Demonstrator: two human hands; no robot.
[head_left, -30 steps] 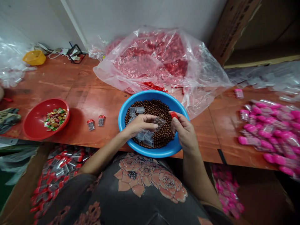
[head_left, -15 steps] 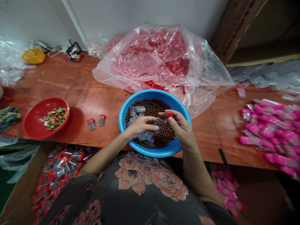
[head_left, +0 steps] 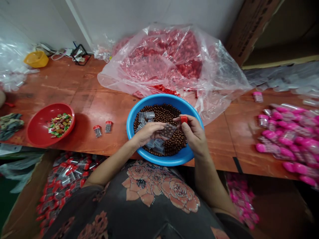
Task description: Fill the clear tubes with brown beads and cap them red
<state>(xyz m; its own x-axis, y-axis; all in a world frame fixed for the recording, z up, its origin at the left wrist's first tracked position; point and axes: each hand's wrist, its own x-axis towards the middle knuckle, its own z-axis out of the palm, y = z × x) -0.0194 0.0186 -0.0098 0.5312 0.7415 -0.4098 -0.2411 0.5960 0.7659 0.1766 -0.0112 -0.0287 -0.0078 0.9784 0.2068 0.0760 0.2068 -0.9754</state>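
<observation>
Over a blue basin (head_left: 132, 143) of small brown balls (head_left: 174, 146), my left hand (head_left: 147, 133) pinches a clear plastic jar (head_left: 168, 131), tilted with its mouth toward the right. Some brown shows through the jar; whether balls are inside it I cannot tell. My right hand (head_left: 195, 134) grips a red cap (head_left: 183, 119) between thumb and fingers, just right of the jar and apart from it. Several clear empty jars (head_left: 158, 146) lie on the balls at the basin's left side.
A plastic bag of red caps (head_left: 169, 56) lies behind the basin. Left are two filled red-capped jars (head_left: 108, 126) and a red bowl (head_left: 35, 129) of wrapped sweets. Pink-capped jars (head_left: 291, 132) are heaped at right. Red-capped jars (head_left: 64, 179) fill a box below the table's edge.
My right hand has moved slightly right with the red cap, widening the gap to the jar. The jar in my left hand now shows more plainly.
</observation>
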